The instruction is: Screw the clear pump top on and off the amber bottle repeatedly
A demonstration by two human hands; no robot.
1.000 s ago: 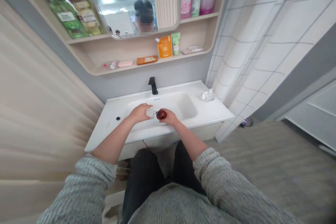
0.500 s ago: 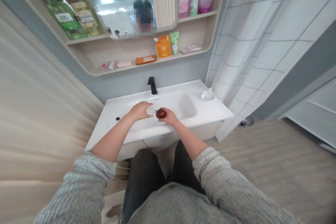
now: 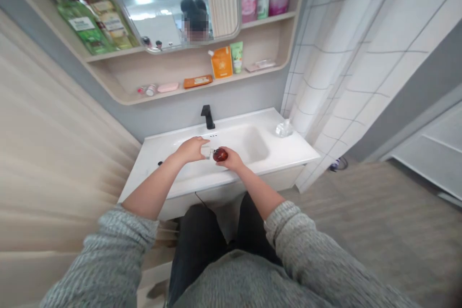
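Observation:
Both hands meet over the basin of a white sink (image 3: 281,151). My left hand (image 3: 191,149) is closed round a small white object (image 3: 206,152), too small to name. My right hand (image 3: 231,160) grips a small round dark red thing (image 3: 220,155), glossy, pressed against the white object. A black faucet (image 3: 207,117) stands just behind the hands at the back of the basin.
A crumpled clear wrapper (image 3: 283,129) lies on the sink's right side, a small dark spot (image 3: 159,163) on its left. Above, a mirror (image 3: 162,5) and wooden shelves hold bottles, an orange pouch (image 3: 221,63) and soaps. Tiled wall stands right, ribbed panel left.
The hands stay together over the basin, holding the same two things. The view has drifted slightly, so everything sits a little higher and to the left.

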